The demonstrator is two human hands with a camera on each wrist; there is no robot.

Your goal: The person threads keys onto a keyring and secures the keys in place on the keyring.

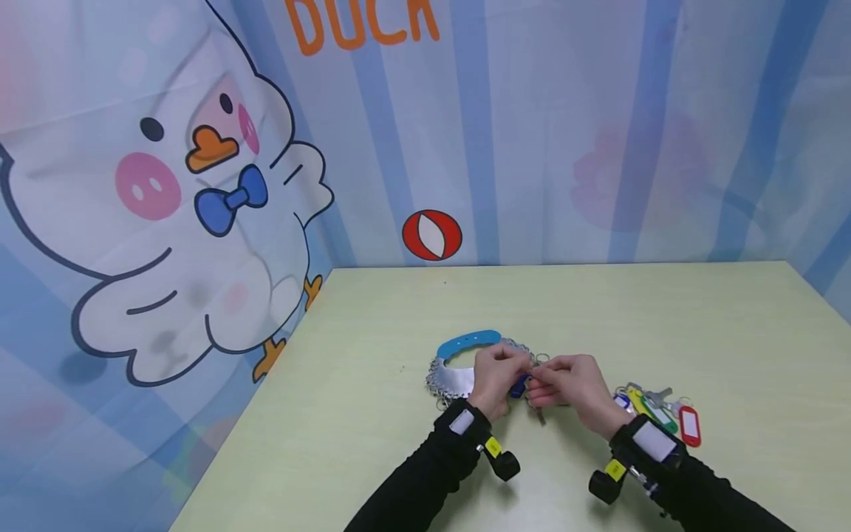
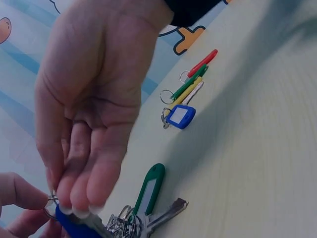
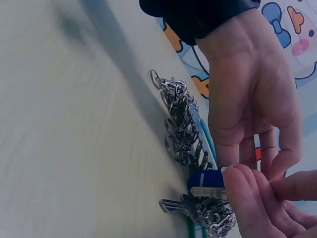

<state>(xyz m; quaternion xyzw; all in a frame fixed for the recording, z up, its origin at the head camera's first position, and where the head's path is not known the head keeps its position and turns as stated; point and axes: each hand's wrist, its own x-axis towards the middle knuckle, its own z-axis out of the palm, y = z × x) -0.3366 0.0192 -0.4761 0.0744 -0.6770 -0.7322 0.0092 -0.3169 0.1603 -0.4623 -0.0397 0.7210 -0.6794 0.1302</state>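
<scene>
My left hand and right hand meet fingertip to fingertip over the table. Between them, both pinch small metal hardware at the ring of a blue key tag; fingers partly hide which piece each holds. A key hangs beside the tag. Just left of the hands lies a large key holder with a bright blue band, a silver plate and many small metal clips and rings. A green key tag with a key sits by the holder, below the fingers.
To the right of my right hand lies a loose group of keys with tags: a red tag, a green tag, a yellow tag and a blue tag. A printed duck curtain stands behind the pale table.
</scene>
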